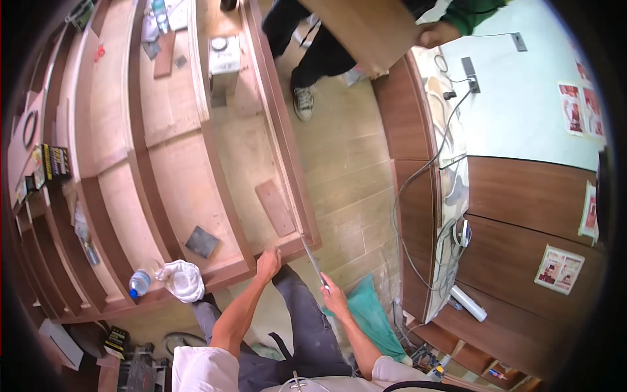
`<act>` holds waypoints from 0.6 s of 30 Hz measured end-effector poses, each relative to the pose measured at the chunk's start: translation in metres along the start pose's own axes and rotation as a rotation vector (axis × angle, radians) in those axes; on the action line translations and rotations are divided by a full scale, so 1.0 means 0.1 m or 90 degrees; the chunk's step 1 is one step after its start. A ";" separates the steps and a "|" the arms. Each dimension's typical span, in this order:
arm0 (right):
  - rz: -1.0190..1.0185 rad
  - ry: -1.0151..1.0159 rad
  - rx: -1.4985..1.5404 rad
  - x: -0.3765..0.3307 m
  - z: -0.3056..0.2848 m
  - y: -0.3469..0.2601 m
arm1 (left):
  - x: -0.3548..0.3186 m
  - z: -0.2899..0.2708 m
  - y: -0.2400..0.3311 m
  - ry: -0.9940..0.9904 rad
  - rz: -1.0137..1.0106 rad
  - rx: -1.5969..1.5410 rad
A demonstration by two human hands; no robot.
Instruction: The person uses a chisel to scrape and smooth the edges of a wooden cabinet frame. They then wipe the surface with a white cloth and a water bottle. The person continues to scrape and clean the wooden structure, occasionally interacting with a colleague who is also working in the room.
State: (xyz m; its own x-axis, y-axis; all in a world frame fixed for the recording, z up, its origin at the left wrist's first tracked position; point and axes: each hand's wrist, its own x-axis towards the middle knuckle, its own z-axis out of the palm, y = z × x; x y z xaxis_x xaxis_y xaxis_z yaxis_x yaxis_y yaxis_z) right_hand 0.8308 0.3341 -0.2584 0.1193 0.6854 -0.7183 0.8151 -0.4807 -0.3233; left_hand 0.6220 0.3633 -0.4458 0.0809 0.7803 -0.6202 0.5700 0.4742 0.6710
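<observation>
A large wooden cabinet frame (225,277) with long parallel compartments lies to my left and ahead. My left hand (268,264) is closed over the frame's near edge, close to the right corner. In my right hand (334,298) is a long, thin metal file (313,261), held by its lower end. The file slants up and left, its far end against the frame's corner. A loose brown wood strip (275,208) lies in the compartment beside that corner. A grey square of sandpaper (202,242) rests in the compartment to the left.
A white cloth bundle (183,279) and a water bottle (139,284) sit on the near rail. Ahead, another person (436,34) holds a wooden panel (366,32). Green fabric (372,320) lies beside my right forearm. A grey cable (408,179) hangs along the cabinets (411,117) at right.
</observation>
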 end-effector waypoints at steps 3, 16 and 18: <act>-0.046 0.009 0.046 -0.03 0.07 -0.20 | -0.39 -0.60 -0.06 0.019 -0.006 -0.012; -0.295 -0.018 0.161 -0.61 0.85 -1.37 | -1.60 -1.51 -0.11 0.092 0.110 -0.152; -0.406 0.021 0.181 -0.75 0.86 -1.65 | -1.72 -1.70 -0.14 0.141 0.191 0.051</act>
State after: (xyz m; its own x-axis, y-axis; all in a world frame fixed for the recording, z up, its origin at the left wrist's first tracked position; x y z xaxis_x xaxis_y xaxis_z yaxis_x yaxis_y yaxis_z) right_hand 0.6387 0.3150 -0.2037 -0.3116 0.8958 -0.3170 0.5522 -0.1007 -0.8276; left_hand 0.4606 0.2913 -0.2795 0.0803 0.9529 -0.2924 0.6101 0.1850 0.7704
